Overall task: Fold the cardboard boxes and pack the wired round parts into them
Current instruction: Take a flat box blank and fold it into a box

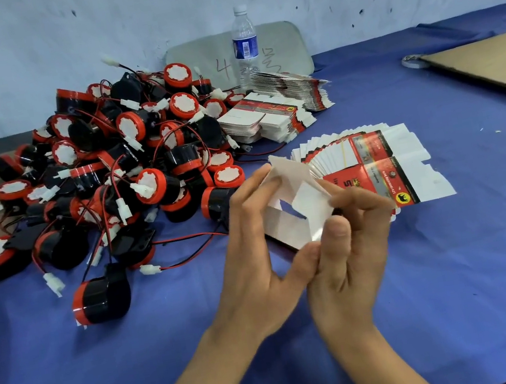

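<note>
Obs. Half-formed box (312,202) is held off the desk (457,258), just right of the pile of wired round parts (126,166), on its near side. White inner face is toward the camera. One flap stands up and another is bent inward; that end is not yet closed.

Left hand (249,256): fingers (261,187) curled over the box's upper edge, thumb under the lower corner, gripping it. Right hand (350,259): fingers curled against the right-side panel, thumb at the lower edge, also gripping the box. Neither hand holds a round part.

Fan of flat boxes (374,164) lies right of the pile, just beyond the held box. Further stacks of flat boxes (265,116) sit at the pile's far right edge. Water bottle (244,45) stands behind the pile's right end. A single round part (102,297) lies apart on the pile's near side.

Handling (judged): thin printed card, very light, stiff across panels, yielding at the scored creases; the glossy outside is probably slick. Hold by panel edges near corners and press flaps at the crease, since mid-panel pressure would likely dent it. Round parts look like rigid plastic, heavier than the box. Wires tangle across the pile, so taking one by the body rather than the lead should avoid dragging its neighbours.

Step (judged): closing one end of the box; packing not yet begun.
</note>
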`<state>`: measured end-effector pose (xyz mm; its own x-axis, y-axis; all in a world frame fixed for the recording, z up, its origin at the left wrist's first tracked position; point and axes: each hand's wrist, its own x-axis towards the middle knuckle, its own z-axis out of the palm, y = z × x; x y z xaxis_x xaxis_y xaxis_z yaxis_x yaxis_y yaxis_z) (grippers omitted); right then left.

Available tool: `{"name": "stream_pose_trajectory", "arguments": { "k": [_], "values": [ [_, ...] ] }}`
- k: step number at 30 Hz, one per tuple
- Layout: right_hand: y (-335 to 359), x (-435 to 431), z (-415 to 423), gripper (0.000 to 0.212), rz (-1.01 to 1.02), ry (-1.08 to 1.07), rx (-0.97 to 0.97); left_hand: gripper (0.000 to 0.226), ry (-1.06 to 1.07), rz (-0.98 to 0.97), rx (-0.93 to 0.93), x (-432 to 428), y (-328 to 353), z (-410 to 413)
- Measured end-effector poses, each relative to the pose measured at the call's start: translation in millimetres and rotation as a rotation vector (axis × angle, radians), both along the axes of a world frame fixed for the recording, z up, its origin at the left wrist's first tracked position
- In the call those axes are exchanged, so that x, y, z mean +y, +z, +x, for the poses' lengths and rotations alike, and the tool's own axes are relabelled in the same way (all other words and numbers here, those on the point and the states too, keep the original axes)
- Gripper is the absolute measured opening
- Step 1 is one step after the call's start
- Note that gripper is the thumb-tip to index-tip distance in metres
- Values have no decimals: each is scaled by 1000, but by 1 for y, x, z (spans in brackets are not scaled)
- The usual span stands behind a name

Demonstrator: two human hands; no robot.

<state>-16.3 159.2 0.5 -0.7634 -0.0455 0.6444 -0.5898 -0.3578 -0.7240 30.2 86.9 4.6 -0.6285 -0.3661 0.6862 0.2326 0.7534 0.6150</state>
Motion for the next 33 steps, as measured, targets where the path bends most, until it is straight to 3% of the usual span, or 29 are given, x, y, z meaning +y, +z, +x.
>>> {"name": "stream_pose_trajectory", "arguments": {
  "k": [3,6,11,15,20,26,30,33],
  "values": [
    [4,-6,3,29,-23,11,3,70,-30,-24,103,-5,-7,-7],
    [4,-10,-2,29,8,68,-125,72,14,-87,134,-9,-11,-9],
    [9,-10,-15,36,88,350,-407,39,42,-270,134,-23,-17,-8],
    [22,-4,-40,33,211,623,-605,37,55,-287,176,-35,-19,-11],
    [38,1,-69,49,430,1054,-655,58,-9,-371,204,-44,-22,-14],
    [38,-5,-78,43,500,1219,-628,47,53,-445,244,-49,-25,-13],
    [40,-8,-76,44,522,1253,-589,45,29,-387,285,-48,-23,-11],
    [39,-13,-73,44,546,1181,-561,50,-32,-115,367,-46,-21,-9]
  ]
}}
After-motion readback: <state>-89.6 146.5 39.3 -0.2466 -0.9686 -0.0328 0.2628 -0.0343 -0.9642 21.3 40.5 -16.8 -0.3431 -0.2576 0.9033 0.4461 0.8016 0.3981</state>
